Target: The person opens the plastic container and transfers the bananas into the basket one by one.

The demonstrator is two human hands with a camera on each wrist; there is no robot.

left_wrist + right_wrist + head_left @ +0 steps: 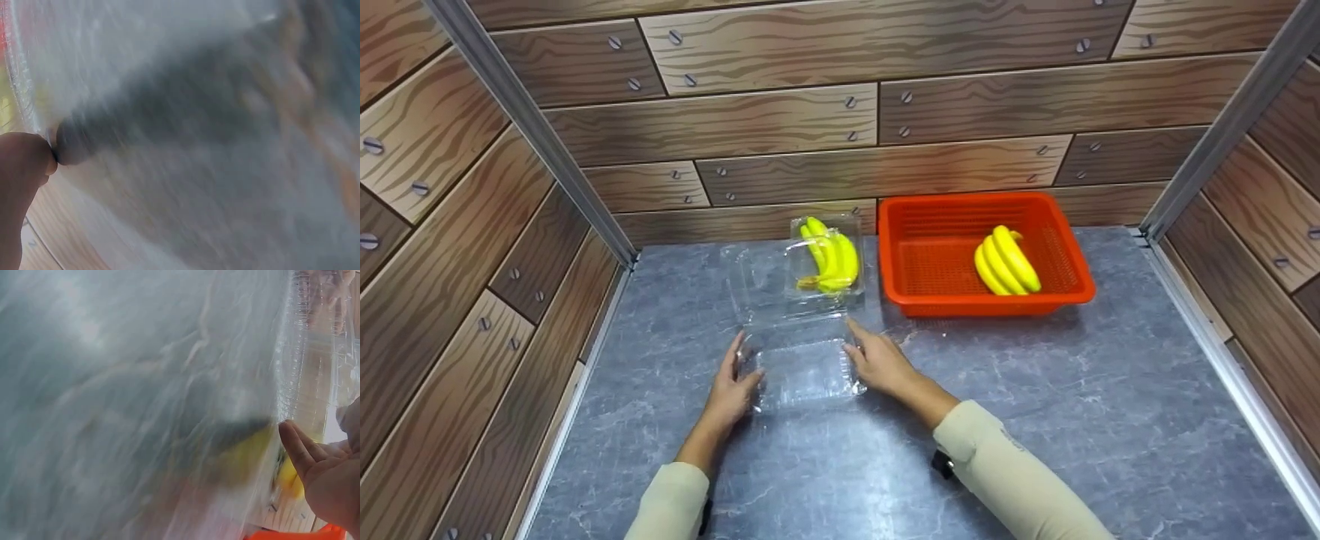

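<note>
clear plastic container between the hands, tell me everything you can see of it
The clear plastic container looks thin, glossy and colourless, with ridged edges that catch the light. It is open, its two roughly rectangular halves joined along a crease, one nearer the person, the other farther away. Nothing shows inside the near half. In the head view, the far half overlaps some yellow bananas. The left hand pinches its left edge; the right hand's fingers touch its right edge.

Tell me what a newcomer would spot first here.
Probably the red basket at back right, holding yellow bananas. To its left, a second bunch lies in a clear box. Nearer the camera, the left hand and right hand touch opposite sides of a transparent open box.
</note>
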